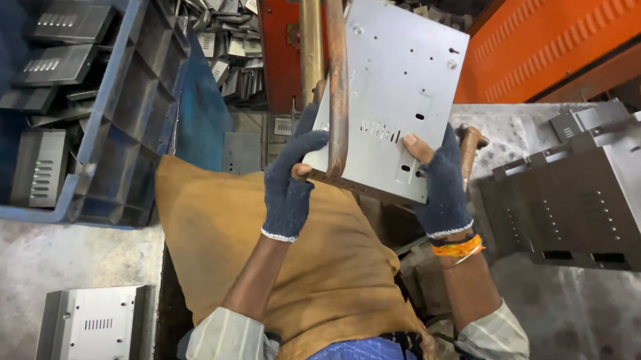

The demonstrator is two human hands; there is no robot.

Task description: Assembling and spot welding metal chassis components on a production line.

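I hold a flat grey sheet-metal panel [398, 83] with punched holes and slots up in front of me. My left hand [290, 179], in a dark knitted glove, grips its lower left edge. My right hand [441, 181], also gloved with fingertips bare, grips its lower right edge. A rusty brown metal rod [336, 74] runs down in front of the panel's left side, beside my left hand. A brass-coloured pole [309, 45] stands just left of it.
A blue plastic crate [127, 116] with dark metal parts stands at the left. A stack of bent grey panels [590, 189] lies on the right. Another panel [95, 325] rests at the lower left. Loose metal pieces [226, 35] are piled behind, beside an orange machine frame [553, 39].
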